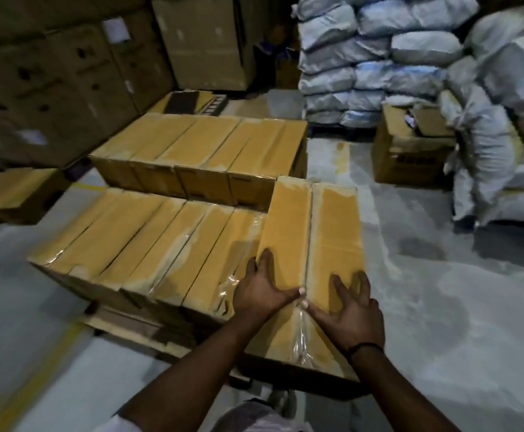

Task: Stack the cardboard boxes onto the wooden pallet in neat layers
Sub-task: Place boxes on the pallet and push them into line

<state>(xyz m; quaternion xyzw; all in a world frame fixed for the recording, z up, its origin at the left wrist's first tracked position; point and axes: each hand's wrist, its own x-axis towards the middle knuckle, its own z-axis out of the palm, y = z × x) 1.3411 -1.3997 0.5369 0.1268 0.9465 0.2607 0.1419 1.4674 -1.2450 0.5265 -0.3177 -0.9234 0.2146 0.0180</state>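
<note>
2 open hands lie flat on the top of 1 cardboard box (313, 232) at the right end of the near row (136, 244). Our left hand (262, 291) spreads its fingers to the left long edge, our right hand (355, 310) presses the right flap, and both thumbs meet at the taped middle seam. Nothing is gripped.

The far short edge of this box reaches the front of the higher back stack (198, 141), and its left edge overlaps the neighbour box. We count 4 front faces in the back stack. The near row has about 6 boxes, but the tape seams make this count uncertain.

Under the near row a flat brown layer (120, 325) sticks out; we cannot tell whether it is wood or cardboard.

Right of the box the grey floor (425, 307) is open up to the white sacks (379, 57) and 1 open carton (410, 148). Left of the row the floor carries 1 yellow line (42, 375).
</note>
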